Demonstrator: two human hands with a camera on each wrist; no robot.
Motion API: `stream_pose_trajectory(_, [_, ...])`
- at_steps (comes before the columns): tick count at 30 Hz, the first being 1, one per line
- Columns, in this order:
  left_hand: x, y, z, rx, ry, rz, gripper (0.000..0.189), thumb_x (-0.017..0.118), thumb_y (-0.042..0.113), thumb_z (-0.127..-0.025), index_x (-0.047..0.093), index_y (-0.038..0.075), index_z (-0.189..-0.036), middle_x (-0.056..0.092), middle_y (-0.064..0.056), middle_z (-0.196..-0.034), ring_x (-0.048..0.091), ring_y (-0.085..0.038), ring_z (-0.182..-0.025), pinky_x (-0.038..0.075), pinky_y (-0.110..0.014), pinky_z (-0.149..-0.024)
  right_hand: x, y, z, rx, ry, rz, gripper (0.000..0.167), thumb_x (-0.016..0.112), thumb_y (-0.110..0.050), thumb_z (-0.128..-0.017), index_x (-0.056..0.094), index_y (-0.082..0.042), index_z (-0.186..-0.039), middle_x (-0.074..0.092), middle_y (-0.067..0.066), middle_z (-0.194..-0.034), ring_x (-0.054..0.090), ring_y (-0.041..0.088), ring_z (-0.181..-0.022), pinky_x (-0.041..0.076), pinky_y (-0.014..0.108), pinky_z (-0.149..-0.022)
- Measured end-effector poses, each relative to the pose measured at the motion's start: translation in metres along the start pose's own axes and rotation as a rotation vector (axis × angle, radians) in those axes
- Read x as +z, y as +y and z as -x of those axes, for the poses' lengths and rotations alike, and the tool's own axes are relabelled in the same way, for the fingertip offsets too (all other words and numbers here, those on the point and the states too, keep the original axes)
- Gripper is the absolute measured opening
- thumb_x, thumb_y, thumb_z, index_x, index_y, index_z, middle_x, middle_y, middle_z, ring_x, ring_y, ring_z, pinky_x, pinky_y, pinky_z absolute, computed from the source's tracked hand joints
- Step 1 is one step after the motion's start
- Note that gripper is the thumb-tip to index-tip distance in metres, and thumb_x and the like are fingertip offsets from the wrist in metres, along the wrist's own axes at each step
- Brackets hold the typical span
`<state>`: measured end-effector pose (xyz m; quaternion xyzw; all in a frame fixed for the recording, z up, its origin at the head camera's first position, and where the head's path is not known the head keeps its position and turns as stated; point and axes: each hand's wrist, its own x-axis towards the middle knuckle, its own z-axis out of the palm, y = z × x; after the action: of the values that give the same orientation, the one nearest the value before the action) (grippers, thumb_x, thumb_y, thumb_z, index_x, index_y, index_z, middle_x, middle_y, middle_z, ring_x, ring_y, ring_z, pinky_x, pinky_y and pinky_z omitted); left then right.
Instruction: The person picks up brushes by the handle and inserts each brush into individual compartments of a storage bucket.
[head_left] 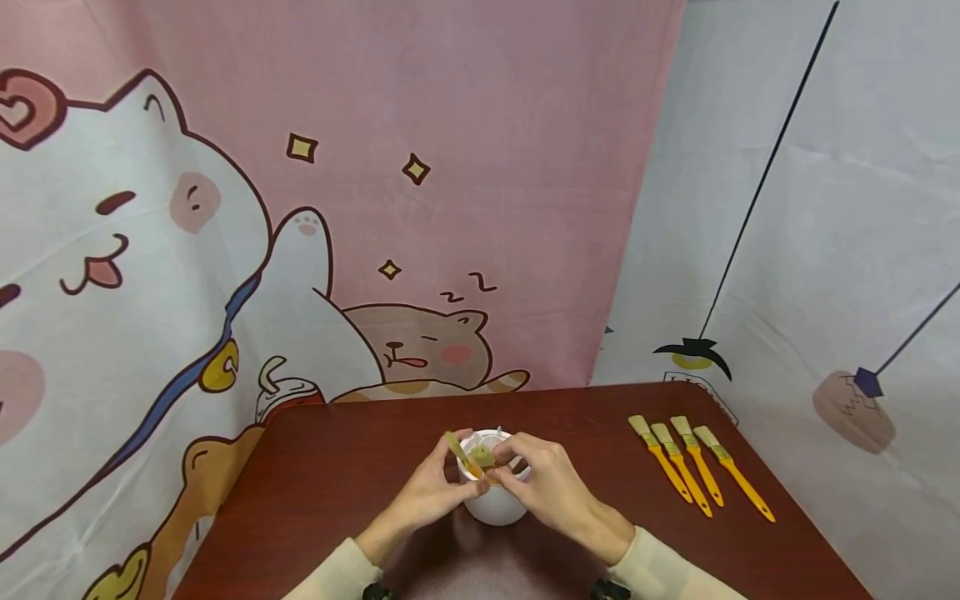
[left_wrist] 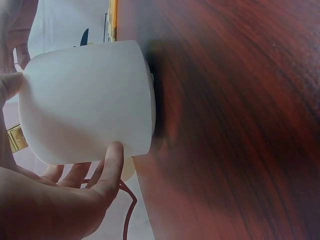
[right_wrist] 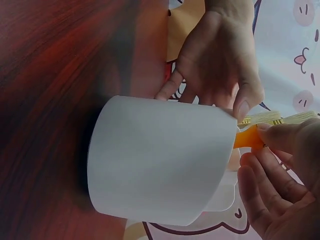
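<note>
At the middle of the worktop (head_left: 337, 467), toward the near edge, is a white cup (head_left: 495, 507), roughly upright; whether its base rests on the wood or floats just off it, I cannot tell. The left hand (head_left: 431, 492) curls round its left side, thumb up at the rim. The right hand (head_left: 555, 483) pinches the orange handle of a brush (right_wrist: 250, 138) at the cup's mouth. More brushes (head_left: 705, 472) lie at the right.

The cup looks like smooth, rigid plastic, so probably light, hard to dent and a little slick; it likely tips easily if pushed high on one side. A wrap around the lower wall would be steadiest. The brush should be light too, its handle stiff and its bristles soft and apt to splay, so a hold on the handle suits it better.
</note>
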<state>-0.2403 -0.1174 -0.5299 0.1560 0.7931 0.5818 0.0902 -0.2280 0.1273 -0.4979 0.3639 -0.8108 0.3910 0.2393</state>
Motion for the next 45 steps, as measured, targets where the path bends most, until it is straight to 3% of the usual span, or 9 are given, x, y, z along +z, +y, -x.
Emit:
stream_pose_trajectory(15, [0.000, -0.002, -0.001, 0.010, 0.004, -0.008, 0.090, 0.094, 0.029, -0.098, 0.046, 0.017, -0.173, 0.071, -0.019, -0.153, 0.074, -0.033, -0.137, 0.068, -0.035, -0.100, 0.004, 0.004, 0.005, -0.002, 0.004, 0.056, 0.029, 0.101, -0.001, -0.087, 0.081, -0.011, -0.105, 0.080, 0.000, -0.095, 0.074, 0.013, -0.081, 0.066, 0.031, -0.067])
stream_pose_trajectory(23, [-0.001, -0.001, -0.002, 0.007, 0.002, -0.004, 0.091, 0.094, 0.028, -0.097, 0.046, 0.016, -0.174, 0.070, -0.018, -0.154, 0.074, -0.033, -0.137, 0.067, -0.034, -0.099, 0.005, 0.006, 0.008, -0.006, -0.011, 0.080, 0.026, 0.101, -0.003, -0.088, 0.083, -0.012, -0.104, 0.081, 0.000, -0.094, 0.073, 0.011, -0.076, 0.062, 0.022, -0.065])
stream_pose_trajectory(38, [0.000, -0.003, -0.002, 0.021, -0.001, -0.002, 0.091, 0.094, 0.025, -0.097, 0.045, 0.015, -0.174, 0.066, -0.019, -0.160, 0.071, -0.035, -0.142, 0.068, -0.034, -0.101, 0.002, 0.006, 0.015, -0.012, -0.054, 0.039, 0.021, 0.097, -0.005, -0.094, 0.084, -0.015, -0.108, 0.079, -0.002, -0.105, 0.071, 0.000, -0.085, 0.066, 0.026, -0.070])
stream_pose_trajectory(45, [0.000, -0.004, -0.001, 0.026, 0.009, -0.019, 0.090, 0.094, 0.024, -0.096, 0.047, 0.018, -0.173, 0.066, -0.022, -0.160, 0.072, -0.035, -0.139, 0.067, -0.031, -0.098, 0.000, 0.010, 0.017, -0.045, -0.044, 0.066, 0.023, 0.097, -0.003, -0.093, 0.085, -0.016, -0.107, 0.076, -0.002, -0.100, 0.068, -0.002, -0.084, 0.061, 0.017, -0.070])
